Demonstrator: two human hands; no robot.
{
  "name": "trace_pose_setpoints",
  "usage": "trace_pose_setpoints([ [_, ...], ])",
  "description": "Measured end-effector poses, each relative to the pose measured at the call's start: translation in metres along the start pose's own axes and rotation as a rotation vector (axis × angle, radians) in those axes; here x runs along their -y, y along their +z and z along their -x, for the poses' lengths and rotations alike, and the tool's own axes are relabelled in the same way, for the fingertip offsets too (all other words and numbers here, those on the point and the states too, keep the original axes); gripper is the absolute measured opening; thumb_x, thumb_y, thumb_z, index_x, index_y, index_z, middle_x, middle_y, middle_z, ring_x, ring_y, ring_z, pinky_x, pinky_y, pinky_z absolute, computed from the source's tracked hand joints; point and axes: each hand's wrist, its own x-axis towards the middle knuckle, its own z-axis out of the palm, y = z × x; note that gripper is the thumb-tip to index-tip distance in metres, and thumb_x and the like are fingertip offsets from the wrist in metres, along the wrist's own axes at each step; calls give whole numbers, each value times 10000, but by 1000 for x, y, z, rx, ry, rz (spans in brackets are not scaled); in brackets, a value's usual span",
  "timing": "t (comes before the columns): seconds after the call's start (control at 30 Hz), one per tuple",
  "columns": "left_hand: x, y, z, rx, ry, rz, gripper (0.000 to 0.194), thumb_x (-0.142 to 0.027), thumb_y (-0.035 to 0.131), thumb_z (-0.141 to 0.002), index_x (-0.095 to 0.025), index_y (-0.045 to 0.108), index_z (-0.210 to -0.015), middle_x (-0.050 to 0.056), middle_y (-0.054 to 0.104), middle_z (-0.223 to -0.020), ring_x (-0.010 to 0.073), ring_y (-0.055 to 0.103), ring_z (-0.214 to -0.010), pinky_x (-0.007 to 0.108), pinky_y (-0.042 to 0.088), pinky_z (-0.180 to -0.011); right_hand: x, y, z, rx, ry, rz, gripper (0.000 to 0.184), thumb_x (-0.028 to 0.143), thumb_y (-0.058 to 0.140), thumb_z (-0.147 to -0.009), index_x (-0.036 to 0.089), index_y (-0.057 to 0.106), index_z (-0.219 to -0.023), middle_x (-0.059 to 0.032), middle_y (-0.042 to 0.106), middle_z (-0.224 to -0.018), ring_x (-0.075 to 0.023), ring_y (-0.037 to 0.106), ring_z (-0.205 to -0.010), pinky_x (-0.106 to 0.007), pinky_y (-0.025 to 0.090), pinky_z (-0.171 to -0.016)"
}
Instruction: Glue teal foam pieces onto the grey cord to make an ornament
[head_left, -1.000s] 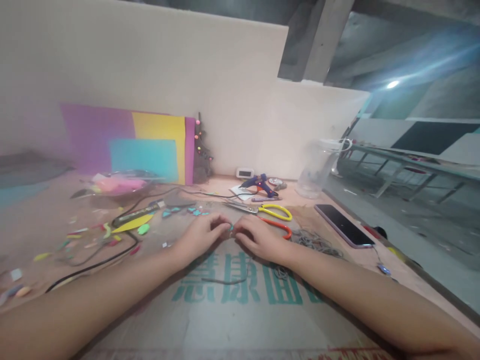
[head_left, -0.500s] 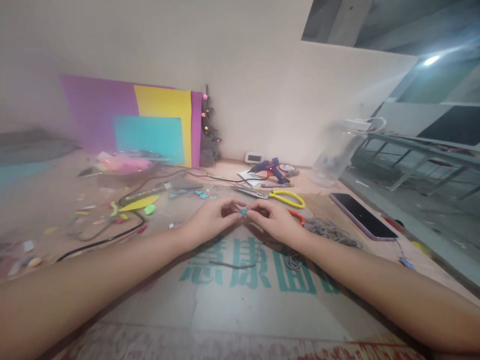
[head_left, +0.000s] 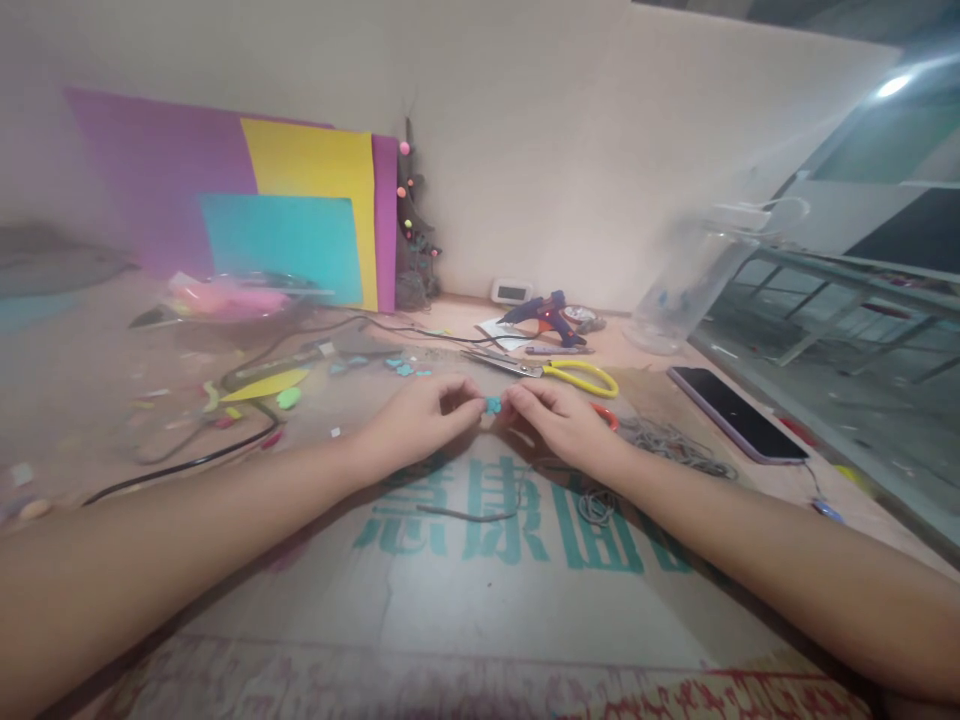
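Between my two hands, above the printed sheet (head_left: 420, 610), is a small teal foam piece (head_left: 493, 405), flower-like in outline. My left hand (head_left: 431, 415) pinches its left side between thumb and fingers. From the other side, the fingertips of my right hand (head_left: 551, 418) close on its right edge. Scissors with yellow handles (head_left: 581, 377) lie just beyond my right hand, and an orange handle (head_left: 606, 416) shows partly behind that hand. Below the hands a short grey cord (head_left: 472, 516) rests on the sheet. More teal foam pieces (head_left: 405, 369) lie beyond my left hand.
A glue gun (head_left: 551, 315) and a white timer (head_left: 513, 291) stand near the wall. Right of my hands are tangled grey cord (head_left: 675, 447) and a phone (head_left: 739, 415). A black cable (head_left: 180, 470) runs along the left. Coloured foam sheets (head_left: 292, 240) lean at the back.
The teal piece has turned and now shows more of its face between the fingertips. The whole view has tilted downward a little, and both hands keep their pinch.
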Motion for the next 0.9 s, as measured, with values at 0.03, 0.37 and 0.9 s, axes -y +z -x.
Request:
trace_pose_setpoints([
  [0.03, -1, 0, 0, 0, 0, 0, 244, -330, 491, -880, -166, 646, -785, -13, 636, -687, 127, 547, -630, 228, 389, -575, 0, 0, 0, -5, 4, -20, 327, 376, 455, -942, 163, 640, -776, -28, 675, -747, -147, 601, -703, -260, 465, -651],
  [0.37, -5, -5, 2, 15, 7, 5, 400, -429, 410, -931, -163, 641, -742, -4, 597, -659, 138, 537, -645, 238, 378, -585, 1, 5, 1, -19, 101, -114, 229, 370, 558, -873, 165, 605, -781, 28, 592, -634, -79, 477, -489, -214, 383, -479],
  [0.9, -3, -1, -1, -19, -58, 83, 222, -344, 522, -852, -155, 614, -781, -11, 589, -671, 120, 499, -605, 222, 376, -549, 45, 7, 33, 321, -348, 401, 229, 400, 698, -815, 215, 659, -943, -72, 647, -965, -221, 592, -909, -346, 479, -798],
])
